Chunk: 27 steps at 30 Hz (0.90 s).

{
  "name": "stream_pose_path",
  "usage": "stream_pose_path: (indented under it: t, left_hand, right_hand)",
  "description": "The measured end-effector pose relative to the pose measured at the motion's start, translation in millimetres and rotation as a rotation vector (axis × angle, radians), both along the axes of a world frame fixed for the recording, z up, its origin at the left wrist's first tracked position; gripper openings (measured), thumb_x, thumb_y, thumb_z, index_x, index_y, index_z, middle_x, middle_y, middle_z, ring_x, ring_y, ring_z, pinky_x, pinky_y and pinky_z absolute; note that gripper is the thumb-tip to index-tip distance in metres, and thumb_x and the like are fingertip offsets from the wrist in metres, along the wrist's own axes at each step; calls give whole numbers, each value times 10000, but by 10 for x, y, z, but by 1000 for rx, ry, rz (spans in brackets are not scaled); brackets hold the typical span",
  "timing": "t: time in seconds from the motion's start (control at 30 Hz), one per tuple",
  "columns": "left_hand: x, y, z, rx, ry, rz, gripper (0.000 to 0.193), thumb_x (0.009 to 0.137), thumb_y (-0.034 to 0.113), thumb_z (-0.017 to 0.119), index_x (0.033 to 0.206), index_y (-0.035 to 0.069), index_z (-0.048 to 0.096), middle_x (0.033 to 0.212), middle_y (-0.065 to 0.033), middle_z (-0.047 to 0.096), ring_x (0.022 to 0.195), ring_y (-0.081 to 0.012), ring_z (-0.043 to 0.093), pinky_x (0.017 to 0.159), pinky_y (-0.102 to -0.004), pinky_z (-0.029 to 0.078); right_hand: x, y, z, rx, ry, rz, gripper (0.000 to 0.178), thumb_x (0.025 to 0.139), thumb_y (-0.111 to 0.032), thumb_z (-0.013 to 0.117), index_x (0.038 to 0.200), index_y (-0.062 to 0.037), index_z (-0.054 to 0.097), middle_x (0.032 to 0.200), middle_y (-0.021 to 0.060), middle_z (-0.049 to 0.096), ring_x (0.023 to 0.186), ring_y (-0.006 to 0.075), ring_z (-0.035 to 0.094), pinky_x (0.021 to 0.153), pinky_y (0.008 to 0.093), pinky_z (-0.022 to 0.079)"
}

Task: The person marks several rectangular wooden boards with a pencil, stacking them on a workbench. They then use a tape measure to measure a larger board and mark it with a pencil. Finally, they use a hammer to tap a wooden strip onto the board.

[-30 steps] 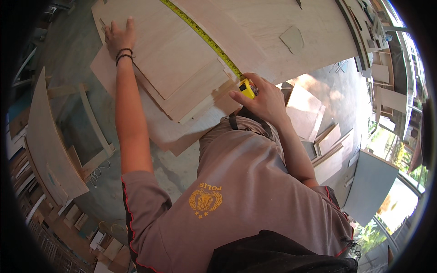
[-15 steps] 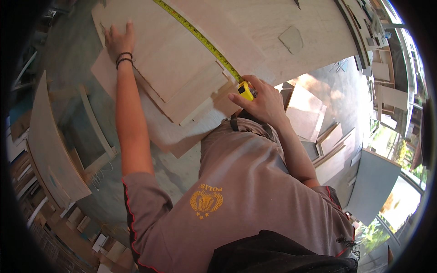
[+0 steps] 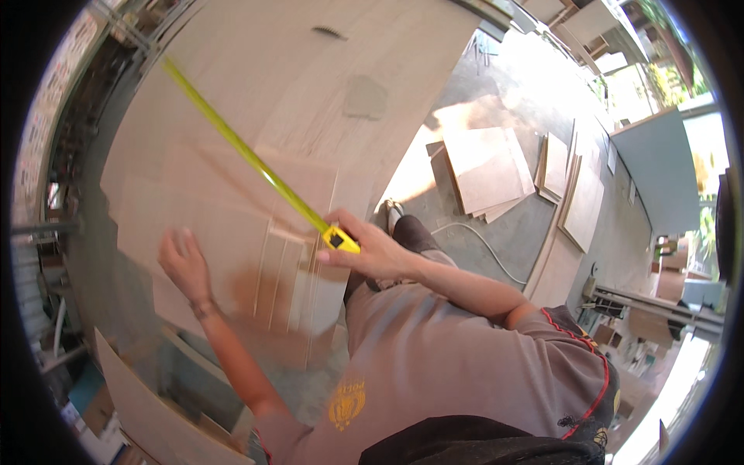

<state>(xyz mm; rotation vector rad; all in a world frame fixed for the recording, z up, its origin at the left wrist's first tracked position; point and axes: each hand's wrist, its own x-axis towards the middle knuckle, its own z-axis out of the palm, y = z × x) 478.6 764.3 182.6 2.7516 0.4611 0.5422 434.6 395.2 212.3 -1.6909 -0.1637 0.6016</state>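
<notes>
My right hand is wrapped round the yellow case of a tape measure, thumb along its near side. From the case the yellow blade runs out to the far left, over the wooden sheets, slightly blurred. My left hand, fingers stretched out and smeared, is over the left part of the pale plywood panels; whether it touches them I cannot tell. Narrow wooden strips lie on the panels between my hands. Beneath, a large pale wooden sheet spreads away.
A small greyish flat piece and a dark, thin curved piece lie on the large sheet. Stacked boards rest on the floor to the right, with a pale cable nearby. A grey panel stands farther right.
My left hand has come off the panels' far left edge. My right hand still holds the tape measure, its blade still out. The view has swung toward the right.
</notes>
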Motion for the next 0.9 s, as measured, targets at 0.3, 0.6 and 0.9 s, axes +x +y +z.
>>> stream_pose_path:
  t: [0.3, 0.6, 0.9]
  left_hand:
    - [14, -3256, -440, -1365, 261, -407, 485, 1078, 357, 431, 1426, 20, 459, 1277, -142, 591, 1135, -213, 591, 991, -349, 476]
    - [837, -5891, -696, -1853, 657, -582, 650, 1067, 544, 312, 1420, 10, 425, 1232, -107, 586, 1113, -179, 600, 968, -322, 495]
    - [1951, -7086, -397, -2086, 866, -162, 481, 1064, 485, 382, 1151, 67, 605, 1007, -31, 655, 893, -126, 634, 790, -266, 522]
  right_hand:
    - [515, -1519, -257, -22, 191, -33, 599, 889, -555, 677, 1225, -83, 525, 978, 141, 648, 908, 246, 640, 793, 374, 489]
    - [1001, -3677, -243, -257, -61, -288, 652, 930, -516, 631, 1376, -62, 489, 924, 148, 669, 860, 297, 673, 765, 389, 509]
    - [1992, -4464, -347, -434, -278, -486, 765, 915, -509, 657, 1451, -29, 399, 1178, 195, 642, 1117, 380, 594, 917, 466, 487]
